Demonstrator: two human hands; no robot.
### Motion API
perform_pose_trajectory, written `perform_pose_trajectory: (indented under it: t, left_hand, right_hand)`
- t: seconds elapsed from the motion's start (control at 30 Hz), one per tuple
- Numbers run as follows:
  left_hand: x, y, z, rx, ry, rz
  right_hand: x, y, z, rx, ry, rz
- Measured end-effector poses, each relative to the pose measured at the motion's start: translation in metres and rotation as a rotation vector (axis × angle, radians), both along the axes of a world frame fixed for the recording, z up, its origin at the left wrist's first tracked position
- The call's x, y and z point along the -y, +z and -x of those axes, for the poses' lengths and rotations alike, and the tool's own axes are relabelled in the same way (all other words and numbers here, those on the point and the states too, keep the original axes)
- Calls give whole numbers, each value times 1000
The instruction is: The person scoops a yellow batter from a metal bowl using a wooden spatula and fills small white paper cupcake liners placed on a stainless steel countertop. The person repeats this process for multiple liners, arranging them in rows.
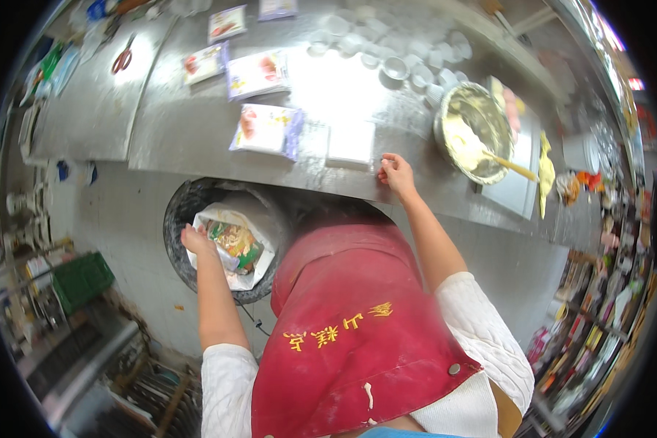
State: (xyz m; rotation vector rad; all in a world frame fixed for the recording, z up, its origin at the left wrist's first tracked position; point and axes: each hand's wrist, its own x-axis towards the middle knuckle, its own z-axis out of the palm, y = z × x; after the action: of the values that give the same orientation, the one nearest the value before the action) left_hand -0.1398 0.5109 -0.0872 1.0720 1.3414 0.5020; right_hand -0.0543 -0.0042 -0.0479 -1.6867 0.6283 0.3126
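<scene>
My left hand is over the left rim of a dark round bin lined with a white bag; whether it holds anything cannot be told. Inside the bin lie crumpled wrappers. My right hand rests at the front edge of the steel table, fingers curled, beside a white square stack. Left of that stack lie several printed packets with purple edges. To the right, a metal bowl holds pale yellow cream and a spatula with a wooden handle.
Many small white cups stand at the back of the table. Red-handled scissors lie at the left. A tray and a yellow-smeared piping bag lie right of the bowl. A green crate sits at lower left.
</scene>
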Motion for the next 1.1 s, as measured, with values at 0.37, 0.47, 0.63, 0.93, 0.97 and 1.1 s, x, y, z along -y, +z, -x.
perform_pose_trajectory:
  t: [0.37,0.47,0.63,0.93,0.97,1.1]
  left_hand:
    - [200,93,-115,108,-1392,-549]
    - [258,102,-123,150,-1572,-714]
    - [342,95,-137,101,-1543,-855]
    - [355,103,-100,-169,-1451,-1039]
    - [364,102,-105,-135,-1423,-1053]
    - [402,102,-127,-348,-1530,-1204]
  right_hand:
    - [67,16,32,284,206,267]
    - [94,22,34,436,352,204]
    - [153,32,53,38,334,124]
    - [188,-14,51,124,257,380]
    - [184,-17,52,150,248,403]
    - [160,-1,44,25,183,288]
